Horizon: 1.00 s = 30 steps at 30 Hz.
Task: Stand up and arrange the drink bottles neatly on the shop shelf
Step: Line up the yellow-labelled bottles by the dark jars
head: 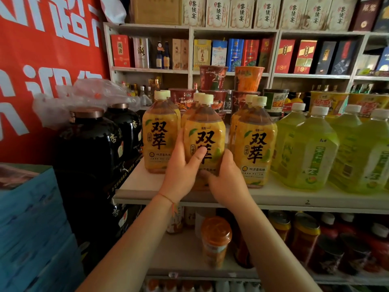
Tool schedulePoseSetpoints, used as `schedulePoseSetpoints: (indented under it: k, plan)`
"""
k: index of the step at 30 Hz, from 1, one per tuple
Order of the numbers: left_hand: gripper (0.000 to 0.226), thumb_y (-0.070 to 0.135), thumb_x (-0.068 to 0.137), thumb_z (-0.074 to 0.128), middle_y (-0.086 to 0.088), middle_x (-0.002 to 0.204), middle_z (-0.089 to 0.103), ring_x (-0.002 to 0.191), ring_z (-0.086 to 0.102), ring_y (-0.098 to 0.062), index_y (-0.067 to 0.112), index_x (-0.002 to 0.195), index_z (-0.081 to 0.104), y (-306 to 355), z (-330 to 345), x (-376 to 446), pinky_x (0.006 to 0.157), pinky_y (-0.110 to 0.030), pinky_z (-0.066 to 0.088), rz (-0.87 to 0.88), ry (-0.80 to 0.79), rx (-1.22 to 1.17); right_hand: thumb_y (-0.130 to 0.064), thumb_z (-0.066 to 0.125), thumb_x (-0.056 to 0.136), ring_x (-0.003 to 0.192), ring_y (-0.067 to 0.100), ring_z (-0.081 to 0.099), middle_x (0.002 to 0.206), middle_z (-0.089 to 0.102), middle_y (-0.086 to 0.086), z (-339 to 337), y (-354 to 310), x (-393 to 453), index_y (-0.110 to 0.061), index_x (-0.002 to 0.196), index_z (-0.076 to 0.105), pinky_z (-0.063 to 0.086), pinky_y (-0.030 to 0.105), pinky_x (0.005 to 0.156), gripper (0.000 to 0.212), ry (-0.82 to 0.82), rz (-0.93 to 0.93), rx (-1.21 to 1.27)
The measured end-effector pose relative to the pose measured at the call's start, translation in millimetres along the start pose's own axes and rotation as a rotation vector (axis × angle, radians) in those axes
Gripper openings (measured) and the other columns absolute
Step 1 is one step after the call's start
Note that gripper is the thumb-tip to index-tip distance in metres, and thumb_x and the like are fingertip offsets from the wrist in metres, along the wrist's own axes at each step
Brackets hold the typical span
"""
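Three rows of yellow tea bottles stand upright on the white shelf (273, 197). The middle front yellow bottle (207, 131) is held between both hands. My left hand (183, 167) wraps its left side, thumb across the label. My right hand (226, 178) cups its lower right side, fingers curled round the base. A left yellow bottle (159, 133) and a right yellow bottle (255, 144) stand beside it, with more bottles behind each. Large green tea bottles (311, 152) line the shelf to the right.
Black jars (92, 142) stand left of the shelf, blue crates (35, 224) below them. Instant noodle cups (212, 79) are stacked behind the bottles. Boxed liquor fills the wall shelves (233, 53). The lower shelf holds an orange-capped jar (216, 239) and dark bottles.
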<state>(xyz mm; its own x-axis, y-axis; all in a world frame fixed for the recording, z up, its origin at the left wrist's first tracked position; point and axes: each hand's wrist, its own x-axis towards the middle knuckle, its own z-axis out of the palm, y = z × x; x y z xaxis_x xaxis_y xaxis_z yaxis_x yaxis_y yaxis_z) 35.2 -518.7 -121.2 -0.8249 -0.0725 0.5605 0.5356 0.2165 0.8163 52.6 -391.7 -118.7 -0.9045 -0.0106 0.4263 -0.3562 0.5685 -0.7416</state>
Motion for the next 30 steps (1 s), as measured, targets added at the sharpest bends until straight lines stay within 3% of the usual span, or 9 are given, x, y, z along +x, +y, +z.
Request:
schedulePoseSetpoints:
  k: [2,6,9,11,18,22,24,28,30]
  plan:
    - [0.072,0.038,0.099,0.059,0.019,0.142,0.048,0.124,0.047,0.009,0.032,0.159,0.020,0,-3,1,0.094,-0.004,0.040,-0.037,-0.032,0.004,-0.019,0.071,0.091,0.100,0.023,0.061,0.119,0.058,0.006,-2,-2,5,-0.018,0.120,0.037,0.052,0.031,0.073,0.045,-0.027,0.016,-0.019]
    - [0.070,0.042,0.088,0.073,0.015,0.128,0.060,0.114,0.055,0.005,0.028,0.148,0.039,-1,-8,8,0.098,-0.020,0.049,-0.126,-0.073,0.053,-0.012,0.067,0.091,0.105,0.026,0.061,0.121,0.055,0.007,-4,-4,16,-0.016,0.128,0.033,0.054,0.032,0.074,0.050,-0.098,0.039,-0.026]
    - [0.076,0.039,0.079,0.082,0.013,0.122,0.062,0.107,0.056,0.003,0.024,0.142,0.043,-2,-8,15,0.084,-0.014,0.047,-0.177,-0.085,0.081,-0.011,0.064,0.092,0.105,0.022,0.059,0.126,0.056,0.007,-4,-3,18,-0.016,0.137,0.030,0.049,0.026,0.072,0.056,-0.106,0.045,0.001]
    - [0.075,0.037,0.079,0.083,0.015,0.118,0.061,0.104,0.055,0.005,0.024,0.140,0.044,-2,-6,19,0.079,-0.011,0.044,-0.182,-0.079,0.088,-0.011,0.063,0.093,0.110,0.025,0.060,0.129,0.056,0.007,-2,-2,17,-0.015,0.144,0.027,0.054,0.033,0.079,0.063,-0.095,0.053,-0.003]
    - [0.078,0.043,0.081,0.081,0.008,0.127,0.061,0.116,0.058,-0.012,0.022,0.144,0.040,-13,0,35,0.083,-0.015,0.044,-0.182,-0.104,0.150,-0.008,0.052,0.098,0.118,0.033,0.061,0.137,0.055,0.017,2,1,24,-0.008,0.145,0.025,0.053,0.043,0.095,0.054,-0.070,0.100,-0.088]
    - [0.075,0.041,0.087,0.076,0.007,0.127,0.058,0.114,0.055,-0.011,0.019,0.147,0.037,-3,2,35,0.084,-0.017,0.042,-0.192,-0.138,0.190,-0.008,0.053,0.099,0.123,0.031,0.058,0.145,0.049,0.017,5,-1,19,-0.008,0.153,0.017,0.052,0.039,0.095,0.065,0.016,0.070,-0.219]
    - [0.058,0.040,0.093,0.068,0.010,0.122,0.059,0.115,0.058,-0.011,0.019,0.142,0.045,3,-4,27,0.084,-0.017,0.042,-0.147,-0.138,0.288,-0.005,0.052,0.099,0.126,0.029,0.056,0.146,0.047,0.015,7,-5,9,-0.007,0.154,0.019,0.053,0.038,0.096,0.064,0.165,-0.019,-0.242]
    - [0.028,0.026,0.102,0.056,0.006,0.114,0.066,0.101,0.059,-0.005,0.014,0.125,0.065,11,-43,11,0.073,0.000,0.040,0.120,0.375,0.397,0.004,0.054,0.092,0.119,0.024,0.056,0.124,0.060,0.015,11,-21,-4,0.004,0.129,0.057,0.051,0.032,0.098,0.037,0.574,-0.520,-0.148]
    - [0.030,0.024,0.096,0.063,0.001,0.119,0.061,0.107,0.059,-0.011,0.013,0.124,0.063,5,-72,20,0.085,-0.007,0.044,0.113,0.524,0.360,-0.001,0.056,0.094,0.105,0.013,0.060,0.112,0.066,0.007,20,-41,-5,0.000,0.121,0.064,0.054,0.026,0.088,0.029,0.428,-0.604,-0.052]
